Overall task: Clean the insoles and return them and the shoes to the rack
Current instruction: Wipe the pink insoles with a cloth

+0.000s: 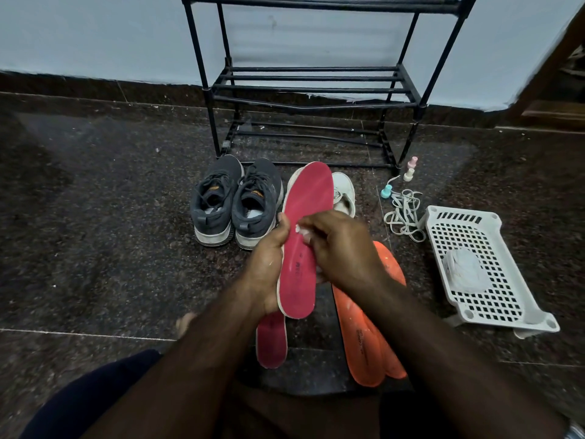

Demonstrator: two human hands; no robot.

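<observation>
A home's entry corner showing itself, black metal tube shoe rack standing against a pale blue painted wall, dark speckled granite floor spreading below.

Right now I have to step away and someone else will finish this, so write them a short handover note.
Left hand grips the edge of a pink insole, held up over the floor. Right hand pinches a small white wipe against that insole's face.
Second pink insole and the orange insoles lie on the floor nearby. Grey sneakers and a white shoe stand before the black shoe rack; loose white laces lie beside a white basket.
Done: insoles are out. Left: finish wiping, refit insoles, put shoes on the rack; none are there yet.
</observation>
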